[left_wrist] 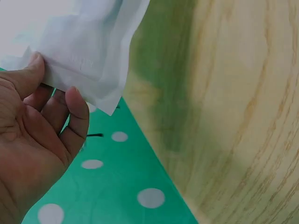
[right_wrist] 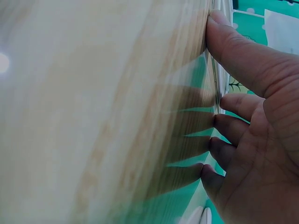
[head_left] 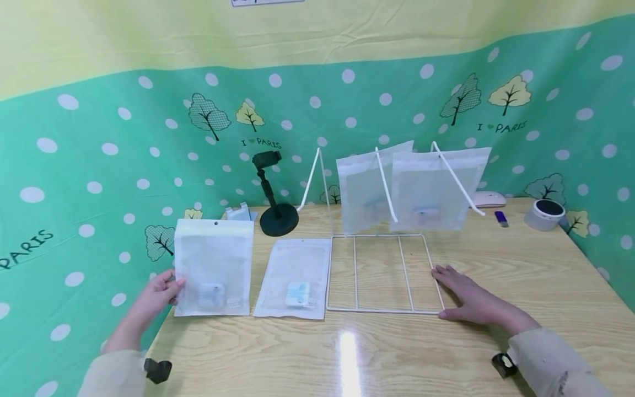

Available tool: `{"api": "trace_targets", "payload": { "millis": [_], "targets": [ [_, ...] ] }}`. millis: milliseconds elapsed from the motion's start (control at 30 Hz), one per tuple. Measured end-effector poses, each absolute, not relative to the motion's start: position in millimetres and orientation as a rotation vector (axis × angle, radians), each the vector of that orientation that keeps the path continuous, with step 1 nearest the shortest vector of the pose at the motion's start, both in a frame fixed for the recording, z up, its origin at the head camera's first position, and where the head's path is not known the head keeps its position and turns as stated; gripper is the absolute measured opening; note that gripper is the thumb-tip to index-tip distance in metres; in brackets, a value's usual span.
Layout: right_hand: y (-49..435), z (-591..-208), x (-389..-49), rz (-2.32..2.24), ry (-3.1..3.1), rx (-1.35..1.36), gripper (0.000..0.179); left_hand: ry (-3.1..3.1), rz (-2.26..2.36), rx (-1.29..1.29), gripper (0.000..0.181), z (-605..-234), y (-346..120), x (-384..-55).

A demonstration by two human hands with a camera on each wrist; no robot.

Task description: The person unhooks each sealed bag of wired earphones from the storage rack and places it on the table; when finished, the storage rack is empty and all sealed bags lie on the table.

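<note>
My left hand (head_left: 161,292) pinches the left edge of a frosted zip pouch (head_left: 213,264), held up off the table; a white square item shows through its lower part. The left wrist view shows the thumb on one face of the pouch (left_wrist: 84,51) and the fingers behind. Beside it a second pouch (head_left: 302,264) lies flat, a pale blue-and-white item inside. My right hand (head_left: 468,298) rests on the table with fingertips and thumb at the right side of a white wire rack's base (head_left: 387,311). Two more pouches (head_left: 431,187) hang from the rack's prongs (head_left: 458,184).
At the back left stand a black phone stand (head_left: 279,219) and a small light-coloured holder (head_left: 240,212). Back right are a white mouse (head_left: 488,199), a purple USB stick (head_left: 501,219) and a round white device (head_left: 544,215). A green dotted cloth (head_left: 124,182) hangs behind the table.
</note>
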State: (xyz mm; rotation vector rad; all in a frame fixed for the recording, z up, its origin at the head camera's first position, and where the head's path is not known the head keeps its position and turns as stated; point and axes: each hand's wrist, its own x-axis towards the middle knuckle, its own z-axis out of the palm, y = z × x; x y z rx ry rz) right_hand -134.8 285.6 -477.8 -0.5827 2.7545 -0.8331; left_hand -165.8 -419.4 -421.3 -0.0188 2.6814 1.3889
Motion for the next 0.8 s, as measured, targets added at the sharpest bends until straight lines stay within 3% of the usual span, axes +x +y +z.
{"api": "trace_targets", "payload": {
  "millis": [133, 433, 800],
  "targets": [
    [285.4, -477.8, -134.3, -0.834, 2.758, -0.595, 0.096, 2.651, 1.271, -0.109, 0.042, -434.1, -422.7, -175.9],
    [286.0, -478.1, -133.9, -0.828, 2.769, -0.602, 0.096, 2.722, 1.030, -0.166, 0.025, -453.8, -417.2, -200.2],
    [284.3, -476.4, -134.0, -0.810, 2.770, -0.575, 0.096, 2.776, 0.846, -0.195, 0.016, -459.6, -402.0, -211.6]
  ]
}}
